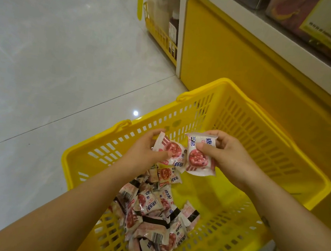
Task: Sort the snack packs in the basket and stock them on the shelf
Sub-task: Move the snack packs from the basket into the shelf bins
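Pale floor tiles [56, 54] meet a yellow shelf [238, 57]. Above the basket [185, 98], the left hand [148, 150] pinches the left pack [171, 149], whose long axis slants from far-left to near-right. The right hand [226, 153] grips the right pack [196, 158], which stands roughly lengthwise with its title end pointing away. A pile [152, 215] waits below. The slick wrappers, held only at their edges, could slip back into it unsorted.

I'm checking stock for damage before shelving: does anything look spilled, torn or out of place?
Nothing stands out. The snack packs lie jumbled in the basket, some face down, none visibly torn or outside it. The left hand and right hand each hold one pack.
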